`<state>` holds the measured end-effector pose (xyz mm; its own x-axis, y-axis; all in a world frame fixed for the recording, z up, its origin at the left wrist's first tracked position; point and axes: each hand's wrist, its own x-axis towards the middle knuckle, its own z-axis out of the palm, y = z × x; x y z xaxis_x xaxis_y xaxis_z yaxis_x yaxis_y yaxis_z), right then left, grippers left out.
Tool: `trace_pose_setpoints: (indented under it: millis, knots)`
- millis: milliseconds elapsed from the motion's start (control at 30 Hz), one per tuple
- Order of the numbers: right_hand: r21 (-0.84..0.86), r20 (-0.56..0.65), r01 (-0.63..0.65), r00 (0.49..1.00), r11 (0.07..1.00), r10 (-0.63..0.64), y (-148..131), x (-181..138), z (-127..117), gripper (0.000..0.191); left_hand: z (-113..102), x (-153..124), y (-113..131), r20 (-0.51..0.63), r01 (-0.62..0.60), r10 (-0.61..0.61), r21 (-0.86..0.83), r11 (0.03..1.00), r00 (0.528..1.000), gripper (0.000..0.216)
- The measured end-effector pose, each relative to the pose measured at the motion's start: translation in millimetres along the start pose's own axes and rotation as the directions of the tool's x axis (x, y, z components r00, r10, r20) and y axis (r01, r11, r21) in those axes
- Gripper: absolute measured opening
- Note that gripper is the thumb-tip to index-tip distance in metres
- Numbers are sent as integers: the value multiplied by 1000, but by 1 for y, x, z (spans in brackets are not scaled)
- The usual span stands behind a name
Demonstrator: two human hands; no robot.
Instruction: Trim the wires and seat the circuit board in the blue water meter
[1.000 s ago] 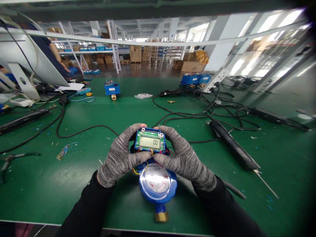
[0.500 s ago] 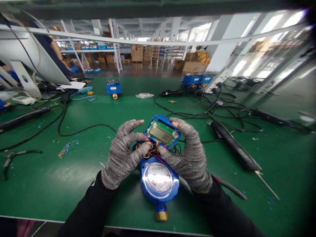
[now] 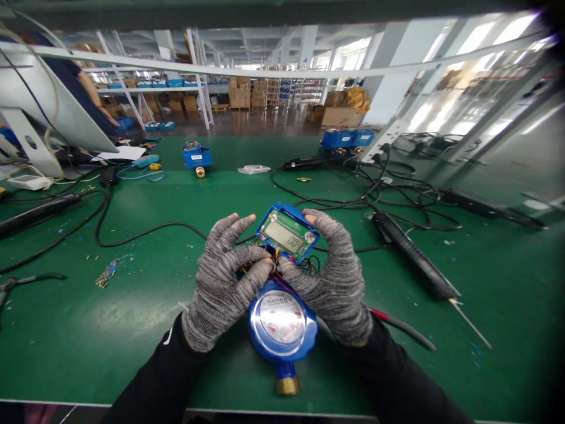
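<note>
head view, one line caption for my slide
Gloved right hand holds a blue-cased display, left hand at its wires, by a blue meter on a green bench.

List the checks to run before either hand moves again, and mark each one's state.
1. Display module held: ok, the right hand has it by the edge, tilted.
2. Digits showing on its screen: ok.
3. Wires tucked away: not ok, they are exposed between module and meter.
4. Wire in the grip of the left hand: cannot tell; thumb and finger come together there, hiding what is between.
5. Meter dial facing up: ok.
6. Long-tipped black tool away from both hands: ok, it lies off to the right; whether it is hot, cannot tell.
</note>
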<state>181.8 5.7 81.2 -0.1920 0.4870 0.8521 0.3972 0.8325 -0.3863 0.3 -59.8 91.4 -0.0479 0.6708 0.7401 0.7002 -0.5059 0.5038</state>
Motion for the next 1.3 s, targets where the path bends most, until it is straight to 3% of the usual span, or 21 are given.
trace_pose_setpoints:
  millis: [200, 333, 667, 900, 1300]
  knots:
    - [31, 22, 33, 999, 999, -34, -1, -1, -2, 64, 8, -4, -4, 97, 149, -129, -246, 958, 987, 6]
    - [41, 45, 31, 998, 999, -33, -2, -2, -3, 67, 7, -5, -3, 111, 189, -162, -313, 931, 981, 5]
    - [46, 86, 27, 996, 999, -31, -1, -1, -4, 71, 6, -5, -1, 8, 186, -192, -295, 937, 981, 3]
    - [41, 106, 27, 994, 999, -31, -2, -2, -5, 72, 6, -5, 4, -80, 123, -139, -185, 975, 987, 5]
    - [-34, 78, 102, 992, 994, -99, -7, 0, -8, 70, 12, -7, 7, -99, 162, -186, -209, 964, 978, 6]
